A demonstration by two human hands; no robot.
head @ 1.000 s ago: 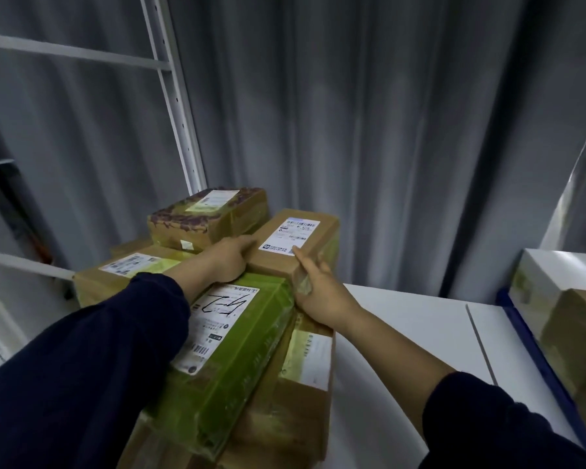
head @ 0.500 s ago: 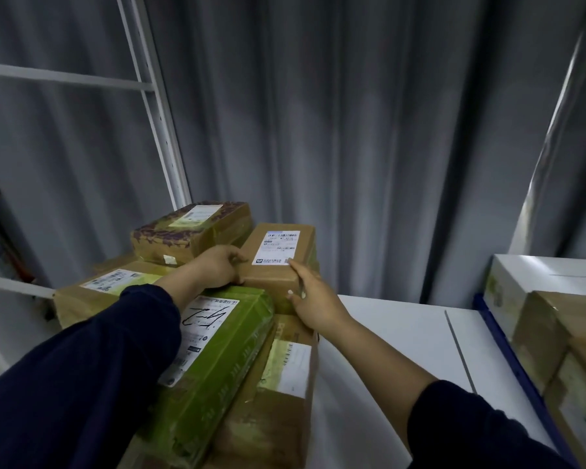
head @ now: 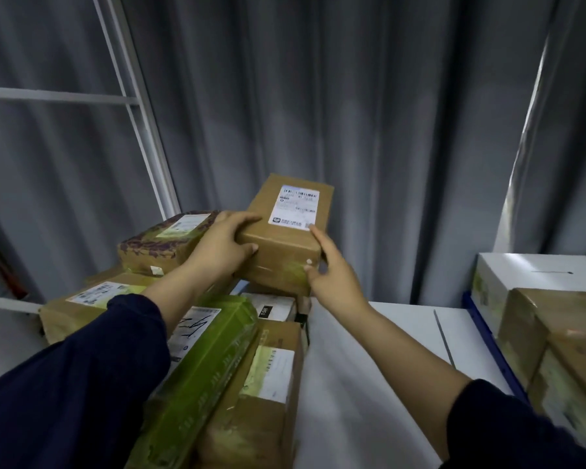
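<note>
**Small brown parcel held in both hands above the pile**

The brown carton [head: 285,238] carries a white shipping label [head: 295,208] on its top face: rows of small print, a round logo in the near corner, all too blurred to read. Below it a white box [head: 274,304] shows a black tag with "TSH", the only writing I can make out. The green-wrapped parcel [head: 203,377] has a label [head: 192,328] with bold black pen strokes that I cannot decipher. The brown box beside it [head: 261,418] and the box with purple-patterned tape [head: 163,242] wear printed labels too, unreadable from here.

The left hand [head: 224,245] grips the carton's near left corner, fingers curled over the top and thumb against the near face. The right hand [head: 332,275] pinches the near right corner, forefinger laid along the top edge by the label, thumb pressed on the near face. Between them the carton sits slightly tilted, above the heap of parcels at the left end of the white table [head: 369,367], in front of the grey curtain [head: 352,113].
</note>
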